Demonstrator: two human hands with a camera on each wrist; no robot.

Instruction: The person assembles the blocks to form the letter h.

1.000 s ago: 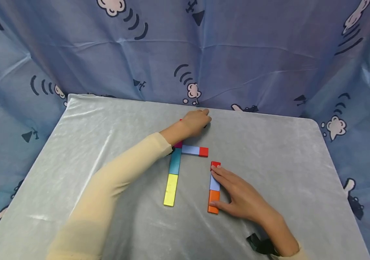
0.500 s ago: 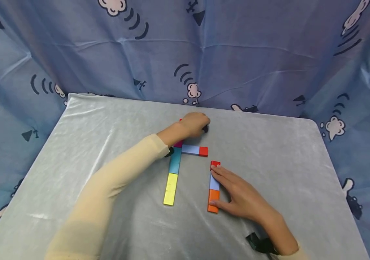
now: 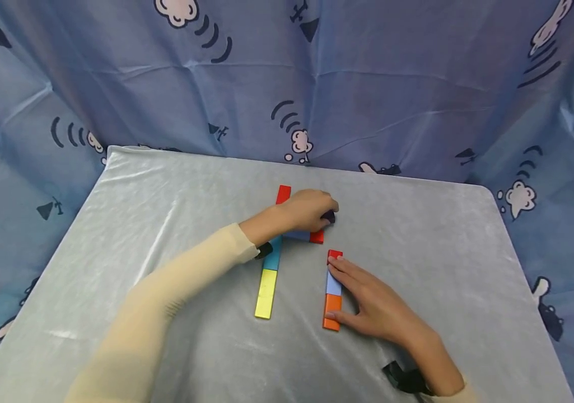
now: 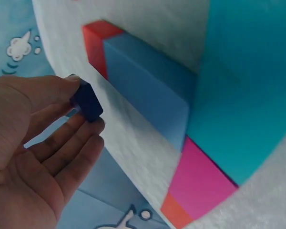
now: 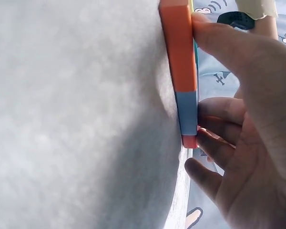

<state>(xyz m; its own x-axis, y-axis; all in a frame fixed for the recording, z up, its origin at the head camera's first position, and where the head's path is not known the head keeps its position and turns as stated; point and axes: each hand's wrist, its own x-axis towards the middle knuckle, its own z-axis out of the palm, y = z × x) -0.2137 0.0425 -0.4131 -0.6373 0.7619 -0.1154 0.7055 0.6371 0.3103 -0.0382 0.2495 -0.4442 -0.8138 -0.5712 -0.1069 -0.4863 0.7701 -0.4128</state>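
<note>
My left hand (image 3: 307, 211) pinches a small dark blue block (image 4: 88, 101) between thumb and fingers, above a side row that branches right. That side row is a light blue block (image 4: 143, 83) ending in a red block (image 3: 317, 237). It meets a long upright row: yellow block (image 3: 265, 294), teal block (image 3: 272, 256), magenta block (image 4: 202, 183) and a red block (image 3: 284, 193) at the far end; my left hand hides the magenta one from the head view. My right hand (image 3: 374, 305) rests its fingers and thumb on a separate row of orange (image 3: 332, 311), light blue (image 5: 187, 112) and red (image 3: 335, 254) blocks.
A pale grey cloth (image 3: 191, 184) covers the table, with a few wrinkles. Blue patterned curtain (image 3: 392, 101) hangs behind and at both sides. Dark straps (image 3: 405, 379) sit at the wrists, and my left sleeve (image 3: 166, 302) crosses the left part of the table.
My left hand has come nearer from the far side with the dark blue block, uncovering the far red block and overlapping the side row. My right hand has stayed in place.
</note>
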